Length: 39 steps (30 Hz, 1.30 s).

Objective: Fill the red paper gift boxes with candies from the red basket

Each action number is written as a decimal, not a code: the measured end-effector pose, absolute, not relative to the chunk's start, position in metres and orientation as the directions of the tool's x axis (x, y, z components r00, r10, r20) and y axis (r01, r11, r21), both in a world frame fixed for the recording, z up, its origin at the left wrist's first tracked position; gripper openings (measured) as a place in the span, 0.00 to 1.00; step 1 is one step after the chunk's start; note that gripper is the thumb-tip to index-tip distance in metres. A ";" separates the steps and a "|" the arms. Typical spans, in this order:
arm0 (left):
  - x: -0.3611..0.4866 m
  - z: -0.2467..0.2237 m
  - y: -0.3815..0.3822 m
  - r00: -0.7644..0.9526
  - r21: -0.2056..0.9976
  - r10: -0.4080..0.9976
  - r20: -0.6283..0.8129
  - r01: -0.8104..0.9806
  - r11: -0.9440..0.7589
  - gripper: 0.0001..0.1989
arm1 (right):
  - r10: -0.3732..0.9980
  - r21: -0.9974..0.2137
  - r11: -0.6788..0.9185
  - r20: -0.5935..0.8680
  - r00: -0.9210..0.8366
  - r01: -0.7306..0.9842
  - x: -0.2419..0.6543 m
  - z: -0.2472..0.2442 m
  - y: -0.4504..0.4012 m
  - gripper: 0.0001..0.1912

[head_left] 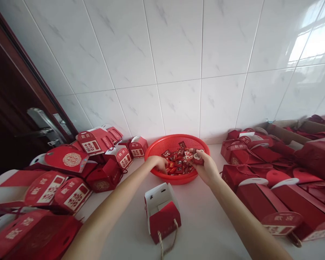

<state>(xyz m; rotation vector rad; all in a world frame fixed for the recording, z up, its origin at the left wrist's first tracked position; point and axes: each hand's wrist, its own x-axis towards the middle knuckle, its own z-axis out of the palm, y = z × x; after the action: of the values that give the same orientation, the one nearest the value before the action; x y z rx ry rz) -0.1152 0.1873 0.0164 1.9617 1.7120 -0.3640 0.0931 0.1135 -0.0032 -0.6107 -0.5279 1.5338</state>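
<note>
A red plastic basket [176, 138] with mesh sides holds many small wrapped candies [176, 160]. My left hand [160, 163] reaches over its left rim, fingers down among the candies; what they grip, if anything, is hidden. My right hand [206, 162], at the basket's right side, is closed on several wrapped candies [194, 156] with red and white wrappers. In front of the basket, nearer to me, an opened red gift box [165, 218] stands on the white table, its white inside showing and a twisted cord handle hanging at its front.
Red gift boxes [90, 144] with gold and white lettering are piled on the left. More red boxes [268, 202] crowd the right, beside a brown cardboard carton [280, 133]. A white tiled wall [178, 54] rises behind; a dark door [13, 90] with a metal handle stands far left.
</note>
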 end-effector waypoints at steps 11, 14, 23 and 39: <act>-0.108 -0.001 0.188 0.174 0.057 0.812 -0.557 0.983 -0.172 0.11 | 0.999 -0.655 -0.031 -0.053 0.005 -0.755 0.092 -0.007 0.116 0.07; -0.111 -0.002 0.191 0.258 0.208 0.817 -0.516 0.963 -0.172 0.10 | 0.998 -0.653 -0.026 -0.055 0.013 -0.757 0.091 -0.007 0.115 0.07; -0.111 0.005 0.208 0.338 0.752 0.933 -0.126 0.645 -0.133 0.15 | 0.998 -0.657 -0.016 -0.058 0.030 -0.754 0.092 -0.004 0.113 0.06; -0.107 -0.001 0.211 0.287 0.910 0.944 -0.161 0.413 0.030 0.14 | 0.997 -0.667 -0.007 -0.058 0.042 -0.745 0.092 -0.007 0.115 0.10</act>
<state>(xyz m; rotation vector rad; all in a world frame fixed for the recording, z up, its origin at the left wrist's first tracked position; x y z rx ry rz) -0.1070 0.2111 -0.0008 1.5583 1.2916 0.6693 0.0921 0.1148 -0.0069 -0.6249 -0.5149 1.4745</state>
